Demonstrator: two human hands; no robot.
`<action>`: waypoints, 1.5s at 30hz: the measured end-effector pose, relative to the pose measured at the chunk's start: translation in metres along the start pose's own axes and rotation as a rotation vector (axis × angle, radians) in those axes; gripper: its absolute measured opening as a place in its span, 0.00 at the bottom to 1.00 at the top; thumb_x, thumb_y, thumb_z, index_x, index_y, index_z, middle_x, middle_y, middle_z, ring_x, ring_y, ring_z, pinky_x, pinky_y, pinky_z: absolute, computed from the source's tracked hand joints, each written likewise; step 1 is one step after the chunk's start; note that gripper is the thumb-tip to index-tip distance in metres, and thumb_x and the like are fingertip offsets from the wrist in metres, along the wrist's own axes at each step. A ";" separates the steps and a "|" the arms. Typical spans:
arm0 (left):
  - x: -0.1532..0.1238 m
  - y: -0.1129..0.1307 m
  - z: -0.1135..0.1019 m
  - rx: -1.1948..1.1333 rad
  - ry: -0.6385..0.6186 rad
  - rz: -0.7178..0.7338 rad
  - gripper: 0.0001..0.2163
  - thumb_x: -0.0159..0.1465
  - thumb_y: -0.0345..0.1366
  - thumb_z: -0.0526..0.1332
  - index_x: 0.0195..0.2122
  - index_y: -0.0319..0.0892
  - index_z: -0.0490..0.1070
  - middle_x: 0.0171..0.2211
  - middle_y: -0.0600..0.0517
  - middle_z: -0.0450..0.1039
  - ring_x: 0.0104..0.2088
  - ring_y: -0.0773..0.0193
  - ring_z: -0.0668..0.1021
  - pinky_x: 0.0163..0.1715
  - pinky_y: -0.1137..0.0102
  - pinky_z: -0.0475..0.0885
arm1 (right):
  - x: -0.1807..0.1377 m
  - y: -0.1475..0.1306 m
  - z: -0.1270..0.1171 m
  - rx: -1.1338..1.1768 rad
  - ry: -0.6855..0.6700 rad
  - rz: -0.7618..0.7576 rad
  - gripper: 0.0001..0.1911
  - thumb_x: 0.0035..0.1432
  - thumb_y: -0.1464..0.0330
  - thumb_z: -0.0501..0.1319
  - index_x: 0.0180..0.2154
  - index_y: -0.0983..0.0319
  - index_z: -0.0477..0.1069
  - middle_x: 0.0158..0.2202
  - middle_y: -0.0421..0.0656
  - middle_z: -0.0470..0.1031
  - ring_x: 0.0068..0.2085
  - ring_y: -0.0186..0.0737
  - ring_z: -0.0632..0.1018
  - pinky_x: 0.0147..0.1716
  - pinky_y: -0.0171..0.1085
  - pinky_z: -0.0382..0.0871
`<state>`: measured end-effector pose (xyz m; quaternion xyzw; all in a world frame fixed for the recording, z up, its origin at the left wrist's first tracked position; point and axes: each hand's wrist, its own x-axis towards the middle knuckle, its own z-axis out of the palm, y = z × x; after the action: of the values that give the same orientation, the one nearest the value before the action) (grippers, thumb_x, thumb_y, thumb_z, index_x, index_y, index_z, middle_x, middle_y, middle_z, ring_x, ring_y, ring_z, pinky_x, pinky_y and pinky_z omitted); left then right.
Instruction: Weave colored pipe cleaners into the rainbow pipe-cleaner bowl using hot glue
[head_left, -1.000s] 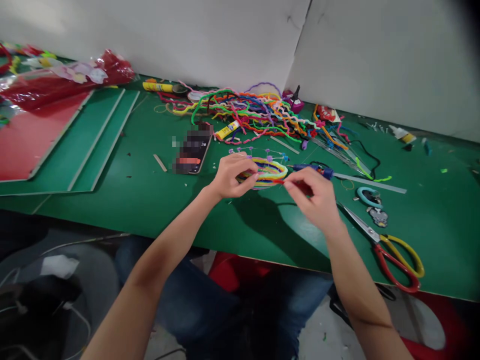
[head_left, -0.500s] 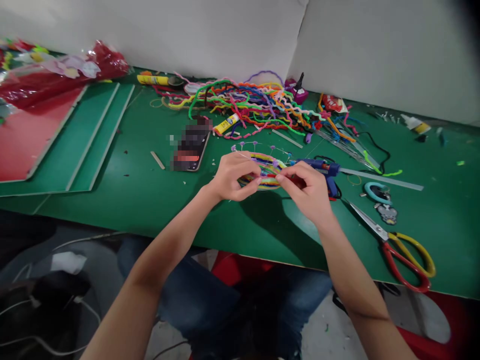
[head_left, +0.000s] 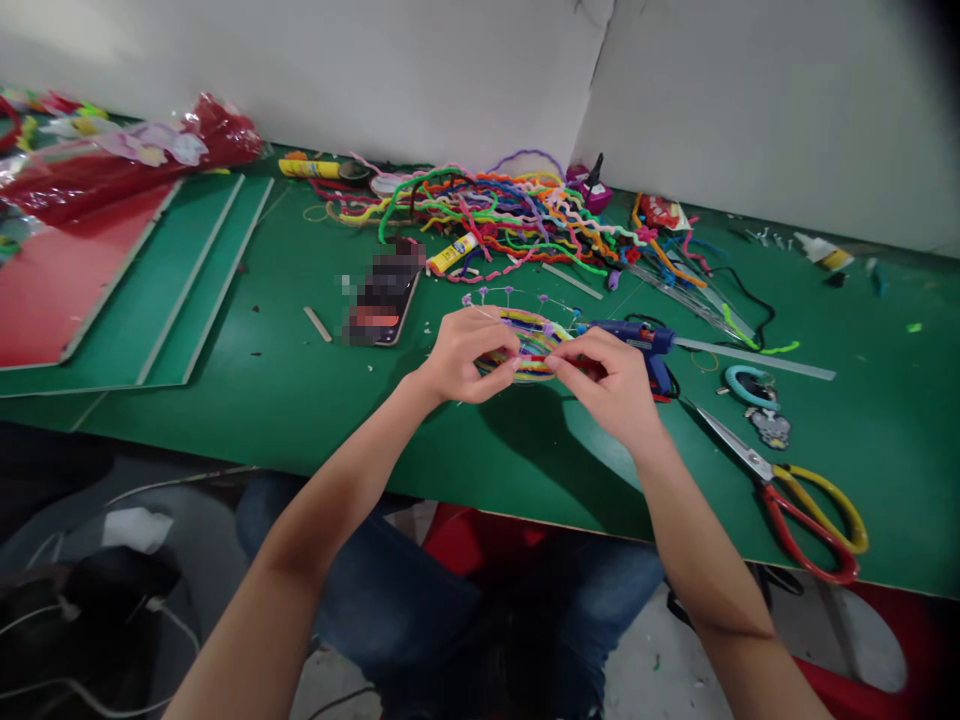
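While the left hand (head_left: pixel 474 355) pinches one side of the multicolour strand ring (head_left: pixel 534 322), the right hand (head_left: pixel 606 375) has thumb and forefinger closed on a red strand (head_left: pixel 534 359) at the ring's near side. Left looks like the anchor, right the fine-control end; tips close together, likely to keep that short stretch steady.

Ring sits between both hands, over the middle of the desk (head_left: pixel 337 420). Shadow falls toward the front edge, so it looks held clear of the surface, probably for finger access all round. Small purple beads stand along its far side, away from the grip.

Glue gun (head_left: pixel 641 336) lies just beyond the right hand, partly hidden by it; handy for that side, I'd say. Scissors (head_left: pixel 759 466) lie near the front edge, handles toward the right-hand end, also reachable. Fuzzy strand pile (head_left: pixel 487 205) is back near the rear edge, presumably to leave working room. Phone (head_left: pixel 397 300) is left of it, nearer the front.
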<state>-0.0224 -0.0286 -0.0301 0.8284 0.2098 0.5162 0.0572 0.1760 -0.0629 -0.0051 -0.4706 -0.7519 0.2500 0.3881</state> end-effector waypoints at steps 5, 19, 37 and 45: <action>0.000 0.001 -0.001 0.011 0.002 -0.010 0.04 0.57 0.33 0.58 0.25 0.43 0.65 0.16 0.58 0.67 0.18 0.70 0.65 0.26 0.71 0.66 | -0.002 -0.001 0.002 -0.011 -0.007 0.013 0.05 0.56 0.66 0.63 0.30 0.59 0.75 0.26 0.37 0.69 0.24 0.29 0.65 0.23 0.34 0.57; 0.000 0.001 -0.003 0.033 0.012 -0.041 0.04 0.57 0.34 0.58 0.26 0.42 0.67 0.18 0.57 0.68 0.20 0.70 0.67 0.29 0.70 0.68 | -0.003 0.002 -0.005 -0.124 0.122 -0.142 0.06 0.56 0.65 0.64 0.36 0.58 0.73 0.37 0.43 0.76 0.40 0.41 0.76 0.40 0.43 0.70; -0.005 -0.005 -0.002 -0.293 0.134 -0.401 0.14 0.57 0.41 0.64 0.20 0.41 0.65 0.16 0.58 0.58 0.20 0.72 0.63 0.20 0.73 0.57 | -0.008 0.004 0.000 -0.169 0.209 -0.251 0.04 0.59 0.67 0.61 0.35 0.56 0.75 0.36 0.42 0.76 0.39 0.39 0.77 0.41 0.43 0.70; -0.005 -0.004 0.001 -0.319 0.187 -0.486 0.16 0.57 0.43 0.64 0.17 0.40 0.65 0.14 0.57 0.57 0.19 0.72 0.62 0.20 0.72 0.56 | -0.006 0.004 0.001 -0.024 0.122 -0.215 0.04 0.59 0.69 0.61 0.35 0.55 0.75 0.36 0.40 0.75 0.38 0.36 0.76 0.40 0.41 0.72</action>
<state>-0.0247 -0.0272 -0.0357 0.6834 0.3227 0.5877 0.2889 0.1784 -0.0664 -0.0107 -0.4061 -0.7761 0.1691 0.4519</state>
